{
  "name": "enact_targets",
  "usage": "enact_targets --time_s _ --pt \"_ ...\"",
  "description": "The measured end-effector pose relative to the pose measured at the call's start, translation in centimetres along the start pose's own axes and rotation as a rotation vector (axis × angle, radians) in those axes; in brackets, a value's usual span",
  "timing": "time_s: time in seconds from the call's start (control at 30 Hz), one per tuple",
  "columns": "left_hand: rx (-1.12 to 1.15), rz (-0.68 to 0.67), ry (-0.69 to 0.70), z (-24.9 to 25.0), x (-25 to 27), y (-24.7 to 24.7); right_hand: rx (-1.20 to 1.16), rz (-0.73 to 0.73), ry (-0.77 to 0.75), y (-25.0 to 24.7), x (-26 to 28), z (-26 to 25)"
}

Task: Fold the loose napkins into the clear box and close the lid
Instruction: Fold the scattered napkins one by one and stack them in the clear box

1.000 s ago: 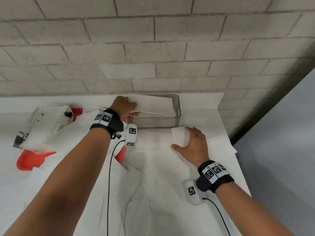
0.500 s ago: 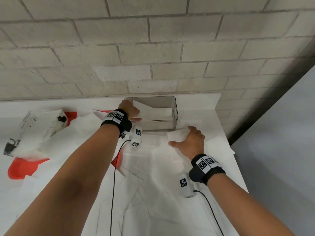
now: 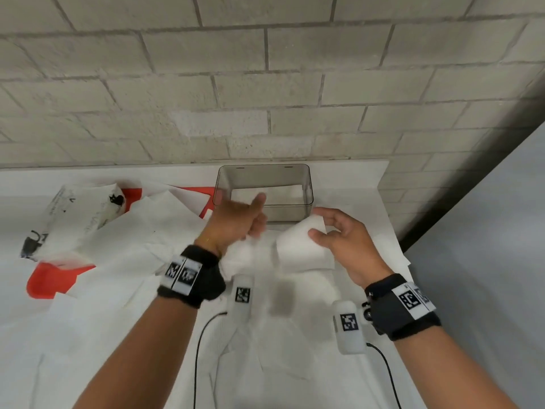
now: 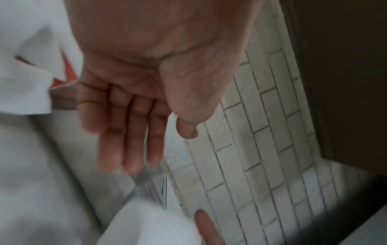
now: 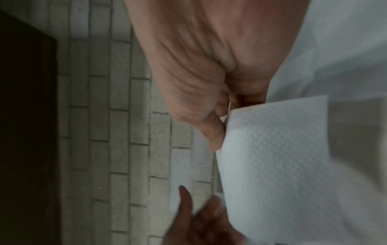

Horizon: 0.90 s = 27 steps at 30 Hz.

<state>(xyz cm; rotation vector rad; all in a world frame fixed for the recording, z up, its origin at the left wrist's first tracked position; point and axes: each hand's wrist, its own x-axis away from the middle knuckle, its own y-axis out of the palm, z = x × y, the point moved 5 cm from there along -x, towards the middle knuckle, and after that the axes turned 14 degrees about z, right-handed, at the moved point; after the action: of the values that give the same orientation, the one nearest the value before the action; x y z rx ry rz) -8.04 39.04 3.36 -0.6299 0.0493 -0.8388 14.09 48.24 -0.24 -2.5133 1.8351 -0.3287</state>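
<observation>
Left hand [image 3: 239,219], empty and loose-fingered, has left the box [image 3: 263,188] at twelve o'clock; right hand [image 3: 342,237] now lifts a pinched napkin [image 3: 300,246], next to fold.

Arms: bare from wrist to elbow, no sleeves seen.
Left wrist band [image 3: 191,277]: a black fabric strap, fitted on top with a white plate printed with two black square markers.
Left wrist camera [image 3: 242,296]: a white rounded capsule marked with one black square code; a thin black cable [image 3: 199,349] is led from it along the forearm.
Right wrist band [image 3: 402,307]: black fabric, likewise topped by a white marker plate.
Right wrist camera [image 3: 349,326]: a white capsule with one black code, joined to the band by a small black mount; a black cable [image 3: 386,370] is attached below.
</observation>
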Motion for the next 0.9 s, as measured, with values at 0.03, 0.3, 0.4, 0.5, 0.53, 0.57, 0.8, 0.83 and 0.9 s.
enact_targets --time_s 0.03,0.3,0.4,0.5,0.53,0.57,0.8,0.83,0.9 --pt "0.027 -0.088 -0.064 -1.3 1.2 0.7 -0.042 -0.046 -0.012 0.0 0.9 -0.7" --pt "0.759 -0.263 -0.328 -5.5 6.8 5.2 0.122 -0.263 -0.043 0.2 3.8 -0.1" --pt "0.655 -0.056 -0.325 -7.3 6.5 4.8 0.325 -0.158 -0.068 -1.1 2.1 2.9" --pt "0.644 0.01 -0.314 -8.2 6.6 4.0 0.688 -0.015 -0.19 -3.4 0.2 5.0" --pt "0.658 0.016 -0.307 -8.1 6.8 3.6 0.791 0.002 -0.219 -4.0 -0.2 5.5" --pt "0.683 0.022 -0.297 -8.1 7.1 3.2 0.875 -0.003 -0.229 -4.5 -0.6 6.1" --pt "0.809 0.127 -0.326 -8.8 7.8 1.0 1.06 -0.063 -0.205 -5.1 -0.9 7.8" --pt "0.807 0.137 -0.338 -9.1 7.8 0.9 1.072 -0.059 -0.211 -5.0 -0.9 7.7" --pt "0.79 0.148 -0.351 -9.8 8.0 0.9 1.116 -0.049 -0.228 -4.8 -1.1 7.4"
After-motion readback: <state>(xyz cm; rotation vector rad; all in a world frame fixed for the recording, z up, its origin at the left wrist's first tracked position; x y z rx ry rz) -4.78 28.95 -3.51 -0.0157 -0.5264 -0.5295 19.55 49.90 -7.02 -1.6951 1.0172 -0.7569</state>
